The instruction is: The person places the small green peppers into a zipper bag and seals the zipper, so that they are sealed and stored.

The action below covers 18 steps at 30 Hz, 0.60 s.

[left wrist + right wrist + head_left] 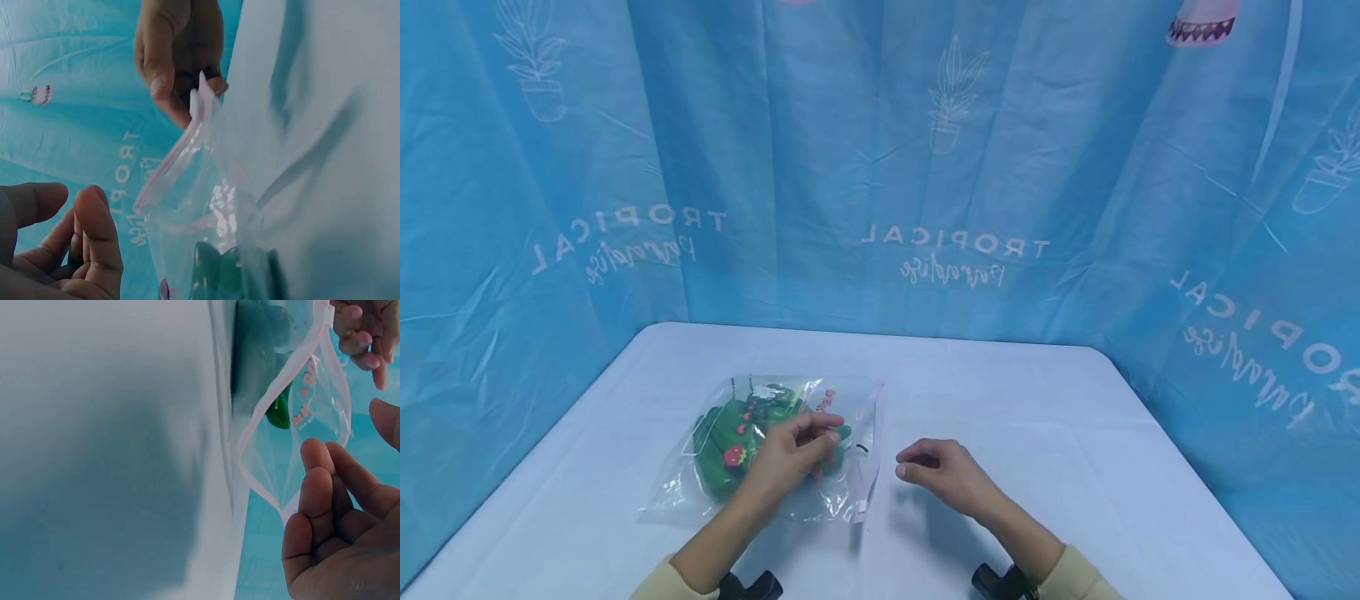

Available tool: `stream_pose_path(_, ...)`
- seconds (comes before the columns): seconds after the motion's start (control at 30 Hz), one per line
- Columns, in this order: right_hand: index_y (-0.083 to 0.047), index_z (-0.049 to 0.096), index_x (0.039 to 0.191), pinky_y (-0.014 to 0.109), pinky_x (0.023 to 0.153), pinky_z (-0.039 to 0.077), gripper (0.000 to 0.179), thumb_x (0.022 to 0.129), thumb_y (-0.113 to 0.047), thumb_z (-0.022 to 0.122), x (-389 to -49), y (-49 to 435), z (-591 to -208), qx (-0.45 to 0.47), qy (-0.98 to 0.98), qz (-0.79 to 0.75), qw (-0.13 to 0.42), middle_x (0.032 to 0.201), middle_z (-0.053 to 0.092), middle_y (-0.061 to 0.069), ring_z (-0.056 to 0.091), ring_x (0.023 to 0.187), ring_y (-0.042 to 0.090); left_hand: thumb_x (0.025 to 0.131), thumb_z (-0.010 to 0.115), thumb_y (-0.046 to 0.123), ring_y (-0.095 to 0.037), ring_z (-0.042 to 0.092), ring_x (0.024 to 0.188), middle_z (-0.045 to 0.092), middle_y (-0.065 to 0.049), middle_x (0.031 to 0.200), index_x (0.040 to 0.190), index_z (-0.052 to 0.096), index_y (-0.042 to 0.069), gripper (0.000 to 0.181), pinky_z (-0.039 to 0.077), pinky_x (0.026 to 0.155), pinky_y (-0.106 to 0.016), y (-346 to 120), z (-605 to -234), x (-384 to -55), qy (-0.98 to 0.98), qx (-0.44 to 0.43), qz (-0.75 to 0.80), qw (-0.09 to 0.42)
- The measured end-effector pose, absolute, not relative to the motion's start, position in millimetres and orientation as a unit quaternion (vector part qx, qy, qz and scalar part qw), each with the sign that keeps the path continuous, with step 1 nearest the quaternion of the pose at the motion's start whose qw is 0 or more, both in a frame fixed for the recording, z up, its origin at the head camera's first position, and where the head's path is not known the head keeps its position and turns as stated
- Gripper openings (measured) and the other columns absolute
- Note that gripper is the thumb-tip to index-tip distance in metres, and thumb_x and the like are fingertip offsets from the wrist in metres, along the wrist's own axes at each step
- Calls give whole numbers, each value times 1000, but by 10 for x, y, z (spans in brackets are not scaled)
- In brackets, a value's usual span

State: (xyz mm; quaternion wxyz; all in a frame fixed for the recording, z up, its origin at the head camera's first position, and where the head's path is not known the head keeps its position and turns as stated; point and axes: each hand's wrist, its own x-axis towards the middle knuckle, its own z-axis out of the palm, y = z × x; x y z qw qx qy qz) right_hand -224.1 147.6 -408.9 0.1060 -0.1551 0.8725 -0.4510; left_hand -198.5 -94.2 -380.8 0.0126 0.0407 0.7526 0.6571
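Observation:
A clear zip bag [857, 492] lies on the table with glossy green things [718, 442] inside, one bearing a small red strawberry [734, 456]; their kind is hard to tell through the plastic. Its pink-edged mouth [269, 403] gapes, and a white slider [324, 315] sits at one end. Over the bag's right half hovers my left hand [793, 454], fingers loosely bent, with a gap between thumb and fingertips [94, 200]. To the right of the mouth is my right hand [951, 475], fingers bent, thumb apart, and nothing shows in its grasp.
A white-covered table [1037, 400] carries the bag left of its middle. Blue curtains [880, 167] with mirrored lettering enclose the back and both sides. Black wrist devices [1000, 581] sit below both hands.

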Motion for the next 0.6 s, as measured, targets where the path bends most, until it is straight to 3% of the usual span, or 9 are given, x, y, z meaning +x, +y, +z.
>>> stream_pose_path(0.23, -10, 71, 100, 29, 70, 50, 29, 87, -34, 64, -2149, 1444, -4114, -173, 864, -454, 132, 92, 70, -2, 60, 82, 11, 86, 66, 14, -17, 62, 74, 63, -12, 96, 118, 59, -1, 36, 55, 61, -30, -963, -3885, -1757, 721, 35, 689, 57)
stream_pose_path(0.6, -11, 73, 89, 29, 69, 46, 25, 86, -34, 64, -2033, 1335, -4186, -178, 855, -459, 160, 80, 69, 0, 58, 76, 11, 91, 60, 21, -18, 69, 81, 67, -7, 97, 123, 53, -7, 43, 58, 72, -36, -967, -4091, -1476, 674, 44, 723, 144)
